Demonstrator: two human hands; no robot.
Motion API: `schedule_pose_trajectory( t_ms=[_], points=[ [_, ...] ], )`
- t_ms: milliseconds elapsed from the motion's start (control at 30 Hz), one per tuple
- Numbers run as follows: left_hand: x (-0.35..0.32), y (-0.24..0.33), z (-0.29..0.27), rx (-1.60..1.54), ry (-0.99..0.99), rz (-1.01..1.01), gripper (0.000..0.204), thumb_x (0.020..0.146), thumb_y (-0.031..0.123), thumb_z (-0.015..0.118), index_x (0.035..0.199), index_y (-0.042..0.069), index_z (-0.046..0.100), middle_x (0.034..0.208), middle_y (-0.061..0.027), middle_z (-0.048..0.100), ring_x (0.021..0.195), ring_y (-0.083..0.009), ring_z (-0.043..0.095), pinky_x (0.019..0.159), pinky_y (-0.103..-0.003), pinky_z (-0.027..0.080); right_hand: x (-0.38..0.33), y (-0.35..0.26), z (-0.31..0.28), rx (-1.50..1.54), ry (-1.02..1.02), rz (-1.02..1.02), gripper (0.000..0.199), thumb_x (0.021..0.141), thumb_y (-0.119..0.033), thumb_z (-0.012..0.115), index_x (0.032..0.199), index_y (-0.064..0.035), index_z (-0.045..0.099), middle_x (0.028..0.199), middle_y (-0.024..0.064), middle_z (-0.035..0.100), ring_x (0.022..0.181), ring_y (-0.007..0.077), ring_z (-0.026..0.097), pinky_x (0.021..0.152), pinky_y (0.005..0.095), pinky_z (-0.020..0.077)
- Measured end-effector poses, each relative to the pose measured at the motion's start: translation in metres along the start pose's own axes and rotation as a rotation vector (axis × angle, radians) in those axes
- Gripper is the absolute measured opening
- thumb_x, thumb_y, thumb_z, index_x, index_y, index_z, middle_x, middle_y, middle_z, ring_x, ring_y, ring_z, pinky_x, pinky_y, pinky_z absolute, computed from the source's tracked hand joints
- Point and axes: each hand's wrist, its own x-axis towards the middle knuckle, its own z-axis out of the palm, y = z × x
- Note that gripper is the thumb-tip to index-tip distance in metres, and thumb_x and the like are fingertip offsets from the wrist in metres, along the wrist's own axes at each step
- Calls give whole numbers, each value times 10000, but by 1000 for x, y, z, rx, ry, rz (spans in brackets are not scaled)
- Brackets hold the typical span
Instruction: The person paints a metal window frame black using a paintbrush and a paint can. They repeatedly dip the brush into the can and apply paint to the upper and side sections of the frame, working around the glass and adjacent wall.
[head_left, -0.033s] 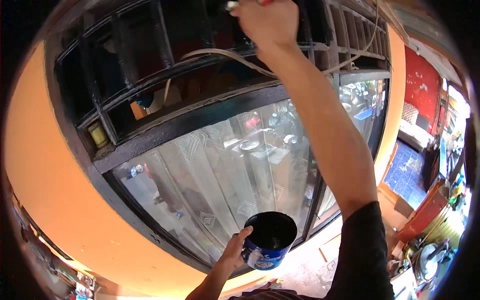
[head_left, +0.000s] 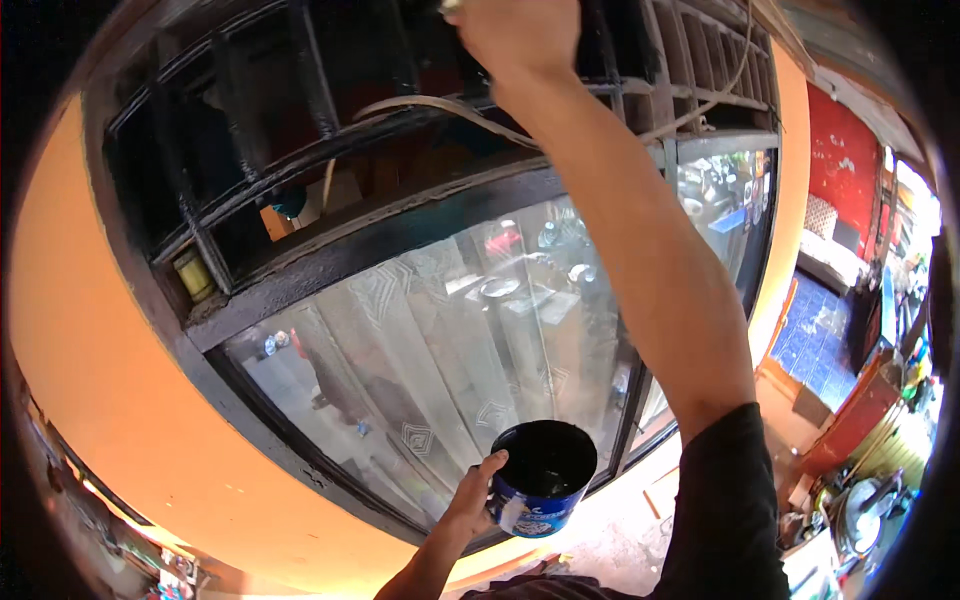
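My left hand [head_left: 475, 500] grips a blue paint can [head_left: 540, 512] by its left side, the thumb over the rim. The can is open at the top and dark inside, with dark paint in it. My right hand [head_left: 525, 40] is raised at the top edge, closed on a pale-ended handle [head_left: 452, 7]; the rest of that thing is cut off or hidden. It is in front of the dark window grille [head_left: 320, 75]. Below the grille, a dark wooden crossbar [head_left: 400, 235] runs above a glass pane [head_left: 400, 350] with patterned curtains behind it.
A pale cable [head_left: 430, 102] loops across the grille behind my right wrist. A yellowish cylinder [head_left: 195, 277] sits in the grille's lower left corner. Orange wall [head_left: 90, 380] borders the frame. To the right are a blue tiled floor [head_left: 815, 325] and piled household items [head_left: 860, 515].
My right hand has moved a little left and up along the grille. The view has shifted slightly, and the can stays in my left hand.
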Motion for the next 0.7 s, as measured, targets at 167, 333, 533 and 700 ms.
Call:
schedule_pose_trajectory(
  t_ms=[167, 333, 533, 700],
  points=[
    [12, -13, -5, -18, 8, -17, 900, 851, 599, 718, 1512, 81, 395, 1493, -213, 416, 1298, -409, 467, 977, -624, 465, 27, -32, 42, 16, 83, 758, 294, 862, -210, 644, 993, 30, 753, 1041, 280, 731, 995, 416, 728, 883, 451, 577],
    [5, -15, -6, -28, 13, -10, 829, 853, 572, 734, 1470, 99, 445, 1405, -204, 469, 1221, -367, 497, 956, -569, 481, 21, -14, 33, 897, -248, 619, 324, 965, -174, 616, 1107, 108, 690, 1083, 264, 731, 912, 326, 728, 796, 430, 564],
    [10, -17, -11, 28, 17, 35, 830, 829, 589, 755, 1465, 139, 466, 1289, -195, 532, 1120, -310, 519, 912, -454, 506, 26, -35, 30, 410, 62, 1066, 330, 960, -125, 568, 1142, 132, 664, 1141, 276, 700, 998, 319, 717, 827, 390, 563],
    [14, -15, -16, 31, -30, 28, 839, 836, 606, 730, 1483, 149, 453, 1349, -230, 512, 1159, -348, 522, 913, -538, 501, 19, -29, 13, 846, 89, 1061, 225, 955, -59, 512, 894, 64, 691, 771, 177, 692, 645, 253, 669, 561, 352, 517]
  ],
)
